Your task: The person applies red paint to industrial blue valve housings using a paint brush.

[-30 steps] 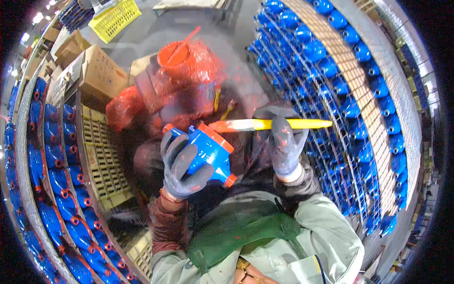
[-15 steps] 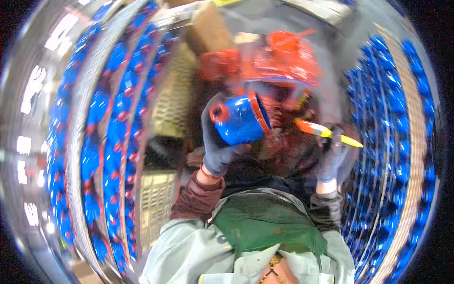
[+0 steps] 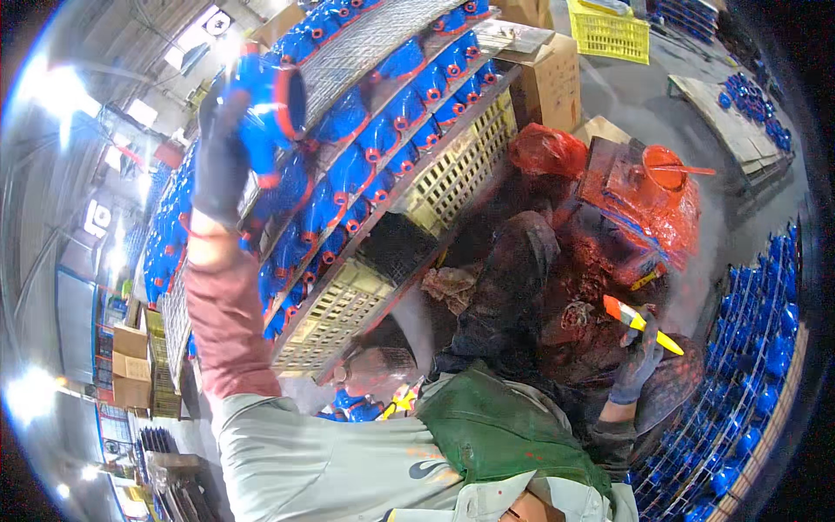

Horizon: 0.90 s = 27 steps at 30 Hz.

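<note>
My gloved left hand (image 3: 219, 165) is raised at the upper left, fingers wrapped round a blue hollow fitting (image 3: 254, 87) with red-rimmed openings. It is held beside the stacked tiers, where several similar blue fittings (image 3: 348, 174) stand; whether it touches them I cannot tell. At the lower right, over my leg, my gloved right hand (image 3: 637, 361) is closed on a yellow-handled paintbrush (image 3: 668, 342) with a red end pointing up and left. Beyond it stands a red paint pot (image 3: 664, 165) with a stick across its top, on a paint-covered stand (image 3: 609, 174).
Cream plastic crates (image 3: 444, 170) support the left tiers. More blue fittings (image 3: 739, 365) fill a rack at right. A red plastic bag (image 3: 546, 150), a cardboard box (image 3: 550, 87) and a yellow crate (image 3: 609, 35) lie ahead. A low pallet (image 3: 718, 122) is at the far right.
My left hand has carried the blue fitting from in front of me up and left to the tiers. The view has swung left. My right hand still holds the paintbrush.
</note>
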Available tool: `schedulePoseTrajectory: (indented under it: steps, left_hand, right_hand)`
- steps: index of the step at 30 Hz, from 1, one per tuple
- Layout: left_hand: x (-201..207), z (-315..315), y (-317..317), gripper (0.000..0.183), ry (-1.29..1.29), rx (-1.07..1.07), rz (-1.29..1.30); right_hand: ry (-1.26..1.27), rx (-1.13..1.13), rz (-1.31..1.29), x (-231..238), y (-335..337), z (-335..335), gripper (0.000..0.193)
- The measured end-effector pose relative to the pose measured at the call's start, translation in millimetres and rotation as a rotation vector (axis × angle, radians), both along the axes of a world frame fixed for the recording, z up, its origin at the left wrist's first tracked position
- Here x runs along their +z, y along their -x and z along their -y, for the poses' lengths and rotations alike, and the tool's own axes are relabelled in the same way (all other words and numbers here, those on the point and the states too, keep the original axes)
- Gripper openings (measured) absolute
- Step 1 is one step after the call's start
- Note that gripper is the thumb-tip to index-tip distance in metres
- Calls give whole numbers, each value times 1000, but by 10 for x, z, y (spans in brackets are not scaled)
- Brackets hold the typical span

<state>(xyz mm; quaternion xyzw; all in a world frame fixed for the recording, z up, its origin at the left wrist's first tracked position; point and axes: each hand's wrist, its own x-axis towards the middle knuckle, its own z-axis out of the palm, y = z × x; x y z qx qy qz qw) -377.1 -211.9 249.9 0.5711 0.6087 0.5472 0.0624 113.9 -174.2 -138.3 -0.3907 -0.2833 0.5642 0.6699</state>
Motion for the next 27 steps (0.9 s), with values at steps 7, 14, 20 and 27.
schedulePoseTrajectory:
  steps: [7,14,20,27]
  left_hand:
    - [257,-964,728,46,123,-125,336]
    - [402,-1988,1752,66,617,525,-733]
    - [429,-2231,1974,78,909,800,-826]
    - [2,-2940,2610,68,581,203,-821]
  right_hand:
    - [84,-98,298,-46,-141,-12,33]
    - [195,-151,217,-146,-79,49,35]
    - [316,-199,208,-251,-66,156,33]
    - [126,-348,315,52,-57,66,28]
